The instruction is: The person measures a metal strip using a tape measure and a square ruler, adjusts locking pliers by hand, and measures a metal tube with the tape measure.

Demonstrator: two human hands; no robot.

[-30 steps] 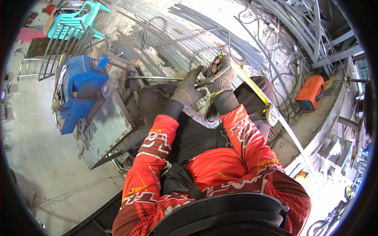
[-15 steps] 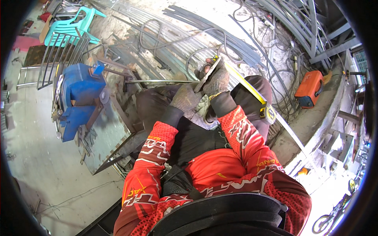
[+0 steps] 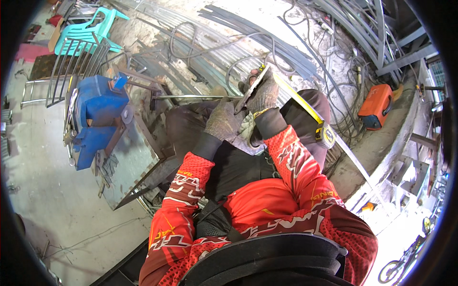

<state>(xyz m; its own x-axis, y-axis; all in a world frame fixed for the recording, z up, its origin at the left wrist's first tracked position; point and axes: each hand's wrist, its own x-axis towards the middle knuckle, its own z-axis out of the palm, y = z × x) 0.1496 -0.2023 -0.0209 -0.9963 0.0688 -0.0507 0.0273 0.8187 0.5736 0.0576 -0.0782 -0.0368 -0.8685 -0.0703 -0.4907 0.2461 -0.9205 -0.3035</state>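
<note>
My right hand (image 3: 265, 97), in a grey work glove with bare fingertips, is closed around a flat, narrow metal piece (image 3: 256, 88) held at a slant above my lap. Beside that hand begins the yellow blade of a tape measure (image 3: 299, 101), drawn out across my right knee to its black and yellow case (image 3: 326, 136). A long pale bar (image 3: 355, 161) continues past the case to the lower right. My left hand (image 3: 222, 119), gloved too, has its fingers curled at the lower end of the flat piece; what they grip is hidden.
To the left, a blue bench vise (image 3: 100, 102) stands on a metal table (image 3: 129, 164). Steel bars (image 3: 260, 40) and a looping cable (image 3: 214, 57) lie on the floor ahead. An orange machine (image 3: 374, 107) sits at right, a turquoise plastic chair (image 3: 88, 33) at far left.
My left hand has shifted slightly up beside the flat piece. The right hand, flat piece and tape measure stay nearly where they were.
</note>
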